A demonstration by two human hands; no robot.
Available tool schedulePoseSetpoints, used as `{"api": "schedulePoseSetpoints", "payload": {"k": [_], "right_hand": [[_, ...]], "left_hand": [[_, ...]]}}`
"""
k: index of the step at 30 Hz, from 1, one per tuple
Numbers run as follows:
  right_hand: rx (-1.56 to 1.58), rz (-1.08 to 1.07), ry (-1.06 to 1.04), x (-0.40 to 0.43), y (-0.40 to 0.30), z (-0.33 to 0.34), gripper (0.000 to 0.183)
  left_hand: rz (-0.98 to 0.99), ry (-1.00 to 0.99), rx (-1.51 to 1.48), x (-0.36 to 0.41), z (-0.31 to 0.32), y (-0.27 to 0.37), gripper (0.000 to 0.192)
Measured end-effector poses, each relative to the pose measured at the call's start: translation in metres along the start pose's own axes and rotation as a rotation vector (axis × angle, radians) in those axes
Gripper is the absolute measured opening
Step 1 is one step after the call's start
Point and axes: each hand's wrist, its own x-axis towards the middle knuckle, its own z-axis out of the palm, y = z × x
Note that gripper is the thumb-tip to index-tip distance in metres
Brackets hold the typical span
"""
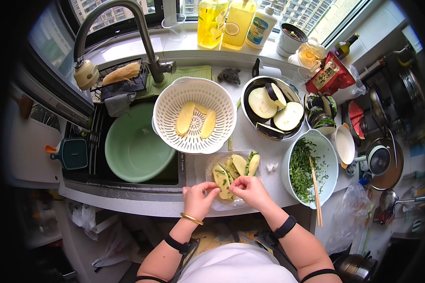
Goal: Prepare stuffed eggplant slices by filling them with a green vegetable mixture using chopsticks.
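Note:
Both hands are over a clear plastic tray (255,207) at the counter's front edge. Pale yellow vegetable slices (239,164), some with chopped greens between them, lie in it. My left hand (200,198) touches the left side of the front stuffed piece (222,180), thumb near forefinger. My right hand (249,191) pinches at that piece's right side; whether its fingertips hold a bit of green is too small to tell. Behind the tray, a white colander (163,138) holds several pale slices (185,118). To the right, a light blue bowl (287,169) contains chopped greens (301,169) and wooden chopsticks (316,191).
A steel bowl (246,90) of eggplant slices (263,102) stands behind right, beside stacked stuffed eggplant (320,111). Left is a sink with a green basin (138,148) under the colander's edge. A faucet (150,46) arches behind. A small fan (378,160) stands at right.

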Motion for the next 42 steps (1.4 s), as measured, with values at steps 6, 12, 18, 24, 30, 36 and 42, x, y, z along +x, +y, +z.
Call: {"api": "schedulePoseSetpoints", "payload": {"k": [6, 12, 18, 24, 30, 36, 42], "right_hand": [[0.035, 0.021, 0.048, -0.001, 0.004, 0.003, 0.017], [0.024, 0.031, 0.081, -0.001, 0.003, 0.005, 0.017], [-0.079, 0.044, 0.121, -0.001, 0.005, 0.006, 0.019], [-0.158, 0.051, 0.16, -0.004, 0.0, 0.007, 0.02], [-0.192, 0.031, 0.194, -0.012, -0.004, -0.001, 0.018], [-0.286, -0.089, 0.176, -0.021, -0.006, -0.005, 0.012], [-0.436, -0.151, 0.194, -0.023, -0.006, 0.0, 0.012]], "left_hand": [[0.067, 0.058, 0.085, 0.003, -0.002, 0.002, 0.018], [0.113, 0.102, 0.167, 0.001, -0.006, 0.004, 0.012], [0.187, 0.131, 0.288, -0.002, -0.007, 0.003, 0.009], [0.231, 0.15, 0.324, -0.003, -0.008, 0.003, 0.01], [0.282, 0.156, 0.361, -0.004, -0.012, 0.002, 0.015], [0.377, 0.101, 0.488, -0.004, -0.017, 0.004, 0.028], [0.378, 0.091, 0.511, -0.003, -0.012, 0.009, 0.027]]}}
